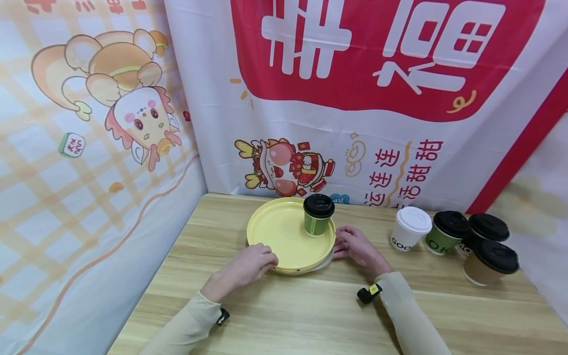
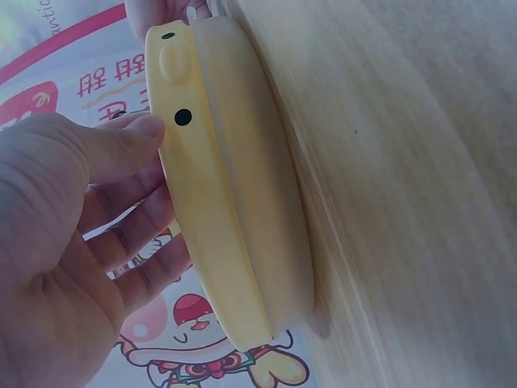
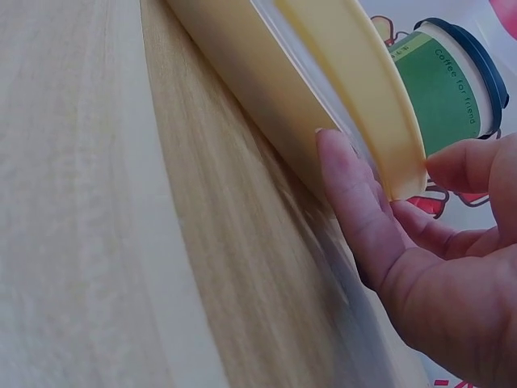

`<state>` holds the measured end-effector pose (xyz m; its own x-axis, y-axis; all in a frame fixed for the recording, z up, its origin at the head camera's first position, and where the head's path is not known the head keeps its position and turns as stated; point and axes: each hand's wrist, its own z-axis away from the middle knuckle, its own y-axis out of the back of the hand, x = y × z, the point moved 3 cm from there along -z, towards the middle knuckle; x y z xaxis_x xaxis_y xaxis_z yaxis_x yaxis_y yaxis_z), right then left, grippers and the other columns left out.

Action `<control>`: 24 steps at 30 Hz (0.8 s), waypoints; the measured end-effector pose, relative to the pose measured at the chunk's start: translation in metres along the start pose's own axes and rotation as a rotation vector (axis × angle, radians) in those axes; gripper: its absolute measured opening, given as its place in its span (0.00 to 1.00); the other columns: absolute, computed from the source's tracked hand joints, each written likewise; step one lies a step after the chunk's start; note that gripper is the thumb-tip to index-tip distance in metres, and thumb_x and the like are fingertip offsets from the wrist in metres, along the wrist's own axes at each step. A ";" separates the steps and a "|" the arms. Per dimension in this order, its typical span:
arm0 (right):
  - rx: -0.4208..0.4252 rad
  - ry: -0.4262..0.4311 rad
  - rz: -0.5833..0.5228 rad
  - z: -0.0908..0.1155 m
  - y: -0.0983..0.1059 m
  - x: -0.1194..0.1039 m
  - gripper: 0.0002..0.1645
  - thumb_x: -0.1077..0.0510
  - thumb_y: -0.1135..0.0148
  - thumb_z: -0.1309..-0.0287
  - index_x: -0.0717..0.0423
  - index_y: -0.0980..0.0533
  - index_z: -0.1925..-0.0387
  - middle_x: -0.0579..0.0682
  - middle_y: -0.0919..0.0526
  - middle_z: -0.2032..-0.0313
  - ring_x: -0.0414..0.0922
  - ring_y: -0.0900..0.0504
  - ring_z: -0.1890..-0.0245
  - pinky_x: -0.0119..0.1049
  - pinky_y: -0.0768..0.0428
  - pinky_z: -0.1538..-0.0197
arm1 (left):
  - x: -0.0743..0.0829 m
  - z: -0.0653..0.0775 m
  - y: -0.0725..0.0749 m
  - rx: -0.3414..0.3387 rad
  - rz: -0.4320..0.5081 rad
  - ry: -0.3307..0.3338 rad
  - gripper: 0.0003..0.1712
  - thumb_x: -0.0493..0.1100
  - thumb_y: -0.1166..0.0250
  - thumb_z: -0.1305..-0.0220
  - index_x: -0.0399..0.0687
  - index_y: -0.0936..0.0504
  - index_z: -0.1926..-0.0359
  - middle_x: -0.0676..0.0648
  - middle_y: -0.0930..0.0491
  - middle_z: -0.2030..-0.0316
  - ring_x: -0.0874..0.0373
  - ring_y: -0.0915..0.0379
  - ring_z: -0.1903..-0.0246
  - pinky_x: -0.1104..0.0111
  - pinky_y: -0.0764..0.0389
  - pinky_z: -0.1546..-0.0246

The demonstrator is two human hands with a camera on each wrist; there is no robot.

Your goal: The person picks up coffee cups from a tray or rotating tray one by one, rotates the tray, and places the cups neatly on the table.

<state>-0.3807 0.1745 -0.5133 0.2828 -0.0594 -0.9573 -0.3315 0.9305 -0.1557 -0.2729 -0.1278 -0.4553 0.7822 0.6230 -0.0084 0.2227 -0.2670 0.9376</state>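
Observation:
A round yellow tray (image 1: 279, 231) with a raised rim stands on the table, and a paler round base (image 2: 258, 186) shows beneath it. Near its back right rim a green paper coffee cup (image 1: 316, 224) with a black lid stands upright. My left hand (image 1: 248, 266) pinches the tray's front left rim; in the left wrist view its thumb lies by a black dot on the side. At the right edge my right hand (image 1: 357, 249) holds the rim, with the thumb above and fingers at the side and below, as the right wrist view shows.
To the right stand a white cup (image 1: 410, 229), a second green cup (image 1: 445, 232), a black-lidded cup (image 1: 488, 228) partly hidden, and a brown cup (image 1: 488, 264). Printed cloth (image 1: 213, 123) hangs behind the wooden table (image 1: 301, 315) and along its left side.

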 end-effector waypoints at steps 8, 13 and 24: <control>0.028 -0.018 -0.008 0.000 0.000 -0.001 0.21 0.57 0.53 0.33 0.64 0.42 0.44 0.57 0.24 0.68 0.49 0.20 0.72 0.49 0.19 0.61 | 0.002 -0.001 0.001 0.022 0.017 -0.016 0.03 0.42 0.37 0.41 0.56 0.18 0.66 0.59 0.23 0.70 0.63 0.29 0.68 0.71 0.27 0.64; 0.052 -0.035 0.000 0.001 0.002 -0.001 0.20 0.56 0.56 0.31 0.62 0.41 0.44 0.56 0.25 0.68 0.48 0.21 0.72 0.47 0.18 0.62 | 0.006 -0.002 0.002 0.024 0.022 -0.014 0.04 0.41 0.37 0.41 0.56 0.18 0.66 0.58 0.23 0.70 0.63 0.29 0.68 0.71 0.26 0.64; 0.041 -0.042 0.008 0.002 0.006 -0.002 0.21 0.55 0.57 0.32 0.63 0.41 0.43 0.57 0.24 0.66 0.48 0.21 0.71 0.47 0.18 0.61 | 0.011 -0.004 0.001 0.015 0.010 -0.007 0.04 0.42 0.37 0.40 0.56 0.18 0.65 0.58 0.23 0.69 0.63 0.29 0.67 0.72 0.26 0.64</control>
<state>-0.3812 0.1809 -0.5118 0.3184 -0.0379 -0.9472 -0.2966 0.9450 -0.1375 -0.2667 -0.1181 -0.4532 0.7885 0.6150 -0.0012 0.2232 -0.2843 0.9324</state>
